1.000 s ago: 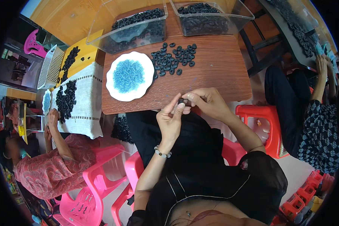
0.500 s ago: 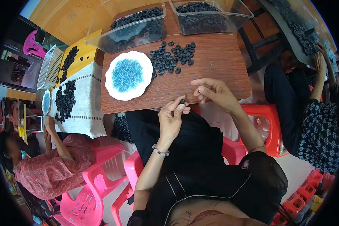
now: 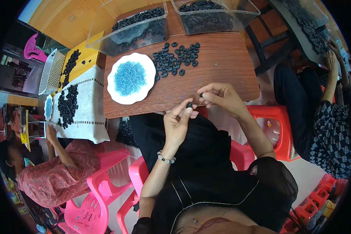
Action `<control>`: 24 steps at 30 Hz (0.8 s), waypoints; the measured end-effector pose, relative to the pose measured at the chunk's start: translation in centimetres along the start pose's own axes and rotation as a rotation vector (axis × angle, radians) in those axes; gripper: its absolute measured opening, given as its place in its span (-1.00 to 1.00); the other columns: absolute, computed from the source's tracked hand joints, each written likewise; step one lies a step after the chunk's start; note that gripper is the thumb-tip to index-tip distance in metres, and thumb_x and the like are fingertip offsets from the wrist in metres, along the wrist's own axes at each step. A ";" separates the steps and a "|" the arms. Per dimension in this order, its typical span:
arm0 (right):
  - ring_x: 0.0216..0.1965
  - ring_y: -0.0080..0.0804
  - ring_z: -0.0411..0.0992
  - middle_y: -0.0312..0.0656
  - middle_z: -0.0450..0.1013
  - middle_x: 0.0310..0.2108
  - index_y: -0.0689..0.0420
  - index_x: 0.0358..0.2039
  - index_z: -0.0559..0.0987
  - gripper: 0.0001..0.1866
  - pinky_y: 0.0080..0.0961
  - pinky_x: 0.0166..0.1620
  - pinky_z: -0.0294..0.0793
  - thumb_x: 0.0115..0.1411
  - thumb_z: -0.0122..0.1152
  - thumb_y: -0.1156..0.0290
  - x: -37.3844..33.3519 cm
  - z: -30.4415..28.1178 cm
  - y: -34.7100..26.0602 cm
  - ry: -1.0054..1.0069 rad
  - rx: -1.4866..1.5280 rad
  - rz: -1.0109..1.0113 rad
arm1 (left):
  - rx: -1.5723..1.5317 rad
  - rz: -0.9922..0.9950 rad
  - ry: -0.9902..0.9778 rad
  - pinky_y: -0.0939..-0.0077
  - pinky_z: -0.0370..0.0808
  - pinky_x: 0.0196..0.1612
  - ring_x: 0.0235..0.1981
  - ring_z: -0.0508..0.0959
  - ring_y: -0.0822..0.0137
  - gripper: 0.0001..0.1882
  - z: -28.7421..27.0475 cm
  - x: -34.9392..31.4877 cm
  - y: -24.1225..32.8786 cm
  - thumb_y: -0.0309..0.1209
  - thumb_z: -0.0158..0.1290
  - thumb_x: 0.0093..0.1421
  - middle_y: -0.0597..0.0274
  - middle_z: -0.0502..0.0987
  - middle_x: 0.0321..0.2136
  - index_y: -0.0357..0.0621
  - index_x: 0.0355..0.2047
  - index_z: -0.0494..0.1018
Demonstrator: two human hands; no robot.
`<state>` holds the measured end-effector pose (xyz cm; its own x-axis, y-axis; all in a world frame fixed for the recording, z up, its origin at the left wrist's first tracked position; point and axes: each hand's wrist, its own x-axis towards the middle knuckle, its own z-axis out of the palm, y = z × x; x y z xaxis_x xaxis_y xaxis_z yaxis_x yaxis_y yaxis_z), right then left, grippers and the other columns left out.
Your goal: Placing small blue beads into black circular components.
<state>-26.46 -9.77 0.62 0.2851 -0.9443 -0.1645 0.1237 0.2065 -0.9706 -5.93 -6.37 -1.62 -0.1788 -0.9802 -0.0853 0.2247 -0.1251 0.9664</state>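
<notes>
My left hand (image 3: 178, 124) pinches a small black ring-shaped part (image 3: 189, 104) between thumb and fingertips, just over the near edge of the brown wooden table (image 3: 222, 66). My right hand (image 3: 221, 97) sits close beside it to the right, fingers curled, with a tiny dark piece (image 3: 201, 94) at its fingertips. A loose heap of black rings (image 3: 175, 58) lies on the table beyond the hands. Left of the heap stands a white plate (image 3: 131, 78) filled with small blue beads.
Two clear plastic tubs (image 3: 132, 29) (image 3: 214, 15) of black parts stand at the table's far edge. To the left a person in pink sits at a cloth-covered table (image 3: 85, 109) with black parts. Another person (image 3: 323, 117) sits at right. Pink and red plastic stools surround me.
My hands have drawn slightly apart. The right hand moved a little right and away from the left, which keeps the black ring.
</notes>
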 end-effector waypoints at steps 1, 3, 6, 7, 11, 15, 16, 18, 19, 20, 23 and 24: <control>-0.36 -0.64 0.52 -0.22 0.61 -0.35 0.24 -0.09 0.62 -0.72 -0.66 -0.27 0.53 0.30 0.27 0.32 0.0 0.0 0.2 -0.011 0.022 -0.008 | -0.009 -0.001 0.005 0.55 0.59 -0.13 -0.28 0.63 0.41 -0.65 0.0 0.0 0.0 -0.45 0.08 0.36 0.08 0.63 -0.18 -0.34 0.11 0.48; -0.35 -0.63 0.53 -0.20 0.62 -0.34 0.25 -0.09 0.61 -0.73 -0.66 -0.27 0.53 0.29 0.28 0.35 -0.1 0.0 0.2 -0.022 0.046 -0.015 | -0.013 0.000 0.010 0.55 0.58 -0.13 -0.28 0.63 0.41 -0.65 0.1 -0.1 0.0 -0.46 0.08 0.35 0.09 0.63 -0.18 -0.34 0.11 0.48; -0.35 -0.61 0.54 -0.17 0.62 -0.31 0.27 -0.10 0.60 -0.74 -0.66 -0.27 0.53 0.27 0.30 0.40 -0.4 0.3 -0.3 -0.046 0.089 0.003 | 0.005 0.012 0.001 0.57 0.58 -0.13 -0.27 0.63 0.41 -0.66 0.1 -0.1 0.1 -0.49 0.09 0.34 0.11 0.62 -0.19 -0.32 0.10 0.49; -0.36 -0.61 0.53 -0.18 0.62 -0.32 0.27 -0.11 0.61 -0.75 -0.66 -0.27 0.53 0.27 0.30 0.40 -0.4 0.4 -0.3 -0.053 0.091 -0.009 | 0.027 0.022 -0.014 0.59 0.58 -0.12 -0.27 0.63 0.42 -0.67 0.2 -0.1 0.2 -0.51 0.09 0.34 0.12 0.60 -0.19 -0.32 0.09 0.50; -0.39 -0.63 0.52 -0.20 0.62 -0.35 0.28 -0.13 0.61 -0.77 -0.69 -0.27 0.52 0.26 0.30 0.42 -0.7 0.8 -0.6 -0.072 0.063 -0.058 | 0.041 0.058 -0.028 0.61 0.57 -0.10 -0.25 0.62 0.43 -0.68 0.3 -0.2 0.7 -0.51 0.10 0.33 0.15 0.58 -0.18 -0.32 0.07 0.52; -0.40 -0.64 0.51 -0.21 0.62 -0.36 0.28 -0.13 0.62 -0.77 -0.69 -0.29 0.51 0.26 0.30 0.43 -1.1 1.2 -0.9 -0.070 0.034 -0.051 | 0.114 0.128 -0.013 0.62 0.55 -0.13 -0.27 0.60 0.44 -0.71 0.4 -0.2 0.7 -0.52 0.12 0.31 0.19 0.59 -0.22 -0.34 0.02 0.54; -0.41 -0.64 0.51 -0.21 0.62 -0.36 0.29 -0.14 0.62 -0.78 -0.69 -0.30 0.52 0.27 0.29 0.44 -1.3 1.4 -1.2 -0.065 0.032 -0.055 | 0.139 0.150 -0.017 0.63 0.54 -0.14 -0.27 0.60 0.44 -0.72 0.4 -0.2 0.7 -0.52 0.12 0.31 0.21 0.58 -0.23 -0.35 0.01 0.54; -0.41 -0.65 0.51 -0.21 0.62 -0.36 0.29 -0.14 0.62 -0.79 -0.68 -0.31 0.52 0.27 0.28 0.45 -1.3 1.6 -1.4 -0.060 0.029 -0.058 | 0.133 0.153 -0.020 0.62 0.55 -0.13 -0.26 0.60 0.44 -0.72 0.5 -0.2 0.9 -0.52 0.13 0.30 0.21 0.58 -0.23 -0.36 0.00 0.54; -0.42 -0.65 0.51 -0.21 0.62 -0.36 0.29 -0.15 0.62 -0.80 -0.69 -0.33 0.51 0.27 0.28 0.45 -1.3 1.6 -1.4 -0.061 0.035 -0.053 | 0.127 0.157 -0.024 0.62 0.55 -0.12 -0.26 0.60 0.44 -0.72 0.6 -0.2 0.9 -0.52 0.13 0.30 0.20 0.58 -0.22 -0.36 0.00 0.54; -0.43 -0.65 0.51 -0.21 0.62 -0.36 0.29 -0.16 0.62 -0.81 -0.69 -0.34 0.51 0.27 0.27 0.46 -1.4 1.6 -1.4 -0.061 0.041 -0.048 | 0.127 0.156 -0.024 0.62 0.55 -0.12 -0.26 0.60 0.44 -0.72 0.6 -0.2 0.9 -0.52 0.13 0.30 0.20 0.58 -0.22 -0.36 0.00 0.54; -0.43 -0.66 0.51 -0.22 0.62 -0.37 0.29 -0.18 0.62 -0.83 -0.71 -0.35 0.49 0.27 0.27 0.47 -1.3 1.6 -1.2 -0.054 0.012 -0.066 | 0.126 0.148 -0.011 0.62 0.52 -0.11 -0.23 0.59 0.46 -0.72 0.6 -0.4 0.7 -0.52 0.14 0.29 0.20 0.58 -0.24 -0.29 0.01 0.56; -0.43 -0.66 0.51 -0.22 0.62 -0.37 0.29 -0.18 0.62 -0.83 -0.71 -0.35 0.49 0.27 0.27 0.47 -1.3 1.6 -1.0 -0.054 0.012 -0.065 | 0.177 0.176 -0.002 0.61 0.52 -0.12 -0.24 0.59 0.45 -0.71 0.5 -0.3 0.6 -0.51 0.15 0.28 0.20 0.60 -0.26 -0.28 0.01 0.57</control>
<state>-25.47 -8.36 2.09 0.3271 -0.9406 -0.0908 0.1551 0.1483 -0.9767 -6.23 -6.03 -0.92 -0.1534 -0.9842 0.0888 0.0812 0.0770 0.9937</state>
